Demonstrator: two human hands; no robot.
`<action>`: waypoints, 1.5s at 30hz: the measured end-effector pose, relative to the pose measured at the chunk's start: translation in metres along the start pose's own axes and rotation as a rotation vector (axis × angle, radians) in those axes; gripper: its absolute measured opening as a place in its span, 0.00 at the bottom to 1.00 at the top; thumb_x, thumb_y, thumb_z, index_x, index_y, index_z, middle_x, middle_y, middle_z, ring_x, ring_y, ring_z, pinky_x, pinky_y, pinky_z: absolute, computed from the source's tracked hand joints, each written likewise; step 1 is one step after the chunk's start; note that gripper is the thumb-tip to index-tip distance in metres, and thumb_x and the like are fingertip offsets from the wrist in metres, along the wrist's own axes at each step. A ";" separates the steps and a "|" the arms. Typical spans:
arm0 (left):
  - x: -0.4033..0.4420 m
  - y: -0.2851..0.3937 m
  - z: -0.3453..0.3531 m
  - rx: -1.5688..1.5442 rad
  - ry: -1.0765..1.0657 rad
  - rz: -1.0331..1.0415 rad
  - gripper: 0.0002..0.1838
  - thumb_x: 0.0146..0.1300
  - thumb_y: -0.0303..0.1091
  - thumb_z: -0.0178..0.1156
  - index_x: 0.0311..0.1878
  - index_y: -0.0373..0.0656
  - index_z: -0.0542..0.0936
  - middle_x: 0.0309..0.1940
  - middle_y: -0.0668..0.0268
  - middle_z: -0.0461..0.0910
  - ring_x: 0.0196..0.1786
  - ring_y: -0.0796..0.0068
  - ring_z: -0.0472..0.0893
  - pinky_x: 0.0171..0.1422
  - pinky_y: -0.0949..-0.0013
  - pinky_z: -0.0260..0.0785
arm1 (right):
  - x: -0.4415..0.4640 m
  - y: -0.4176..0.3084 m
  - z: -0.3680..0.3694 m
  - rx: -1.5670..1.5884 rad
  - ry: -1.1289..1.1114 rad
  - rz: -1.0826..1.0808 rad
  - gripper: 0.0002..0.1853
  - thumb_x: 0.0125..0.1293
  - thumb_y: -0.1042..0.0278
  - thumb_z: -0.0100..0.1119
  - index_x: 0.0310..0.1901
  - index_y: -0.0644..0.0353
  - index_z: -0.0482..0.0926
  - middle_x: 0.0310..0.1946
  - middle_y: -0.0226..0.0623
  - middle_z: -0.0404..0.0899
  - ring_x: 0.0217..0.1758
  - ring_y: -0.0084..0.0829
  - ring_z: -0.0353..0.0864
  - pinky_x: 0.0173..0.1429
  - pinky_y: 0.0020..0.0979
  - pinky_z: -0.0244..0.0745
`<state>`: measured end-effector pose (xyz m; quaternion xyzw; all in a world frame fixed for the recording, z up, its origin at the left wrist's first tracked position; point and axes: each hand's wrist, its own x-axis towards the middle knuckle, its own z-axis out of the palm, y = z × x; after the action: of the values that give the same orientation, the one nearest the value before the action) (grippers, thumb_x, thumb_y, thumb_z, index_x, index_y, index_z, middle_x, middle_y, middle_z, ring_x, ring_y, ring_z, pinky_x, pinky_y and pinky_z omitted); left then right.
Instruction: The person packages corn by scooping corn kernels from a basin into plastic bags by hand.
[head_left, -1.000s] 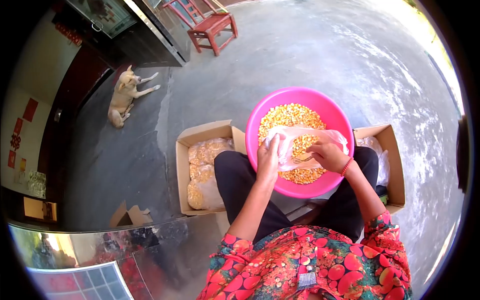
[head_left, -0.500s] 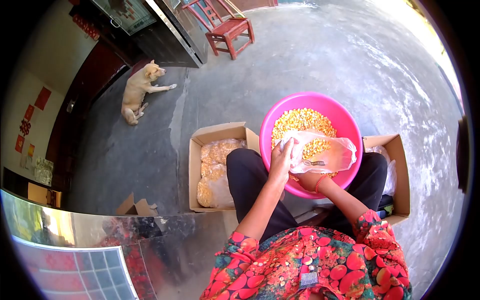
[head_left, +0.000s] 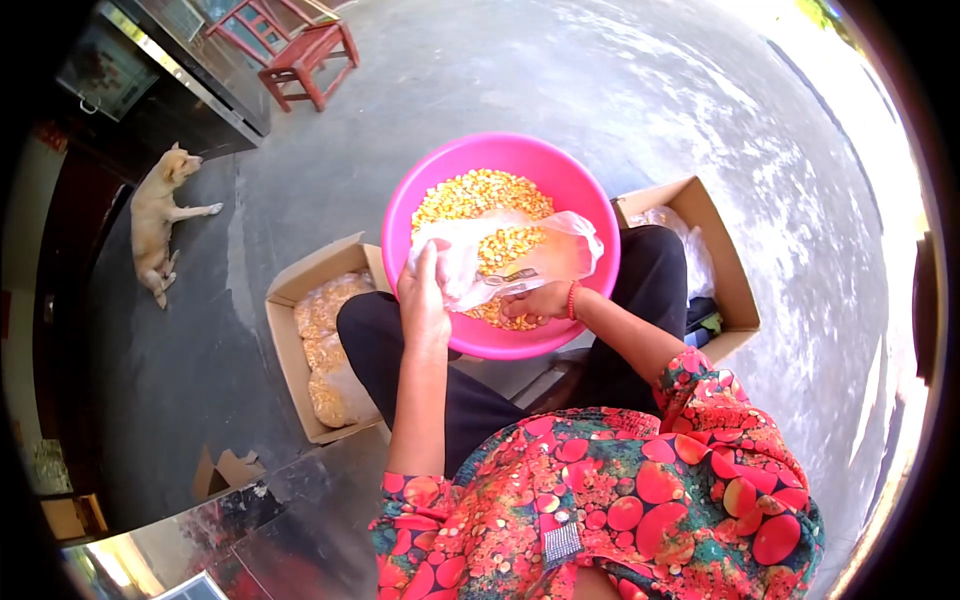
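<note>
A bright pink basin point(head_left: 400, 215) rests between my knees, with loose yellow corn kernels point(head_left: 480, 195) in it. Over the kernels lies a thin clear plastic bag point(head_left: 462, 262); a dark mark shows on its side. My left hand point(head_left: 425, 297) is closed on the bag's left end, thumb pointing up. Low in the basin, just below the bag's near edge, my right hand point(head_left: 545, 302) has its fingers curled down around corn kernels. A red bracelet circles that wrist. The right fingertips are partly hidden among the kernels.
Left of my knee, a cardboard box point(head_left: 285, 325) holds several filled bags of corn point(head_left: 330, 350). Another cardboard box point(head_left: 728, 260) on the right contains clear plastic bags point(head_left: 690, 245). A dog point(head_left: 155, 225) lies on the concrete floor, and a red wooden chair point(head_left: 300, 60) stands farther back.
The whole view has swung, so the basin and boxes appear farther left. My right hand has come out from under the bag to the kernels at its near edge. My left hand keeps hold.
</note>
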<state>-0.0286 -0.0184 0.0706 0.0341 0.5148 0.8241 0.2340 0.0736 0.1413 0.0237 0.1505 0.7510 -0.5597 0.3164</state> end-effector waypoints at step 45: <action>0.036 -0.079 0.011 0.531 -0.533 0.033 0.33 0.47 0.38 0.67 0.54 0.38 0.64 0.48 0.60 0.70 0.51 0.69 0.71 0.53 0.67 0.65 | -0.079 -0.157 -0.015 -0.297 0.737 -1.065 0.07 0.54 0.72 0.50 0.32 0.65 0.75 0.25 0.50 0.75 0.29 0.47 0.76 0.34 0.38 0.71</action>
<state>-0.0295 0.0342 0.0008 0.3151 0.6310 0.6277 0.3295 0.0380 0.1139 0.1942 -0.1046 0.8509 -0.4422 -0.2635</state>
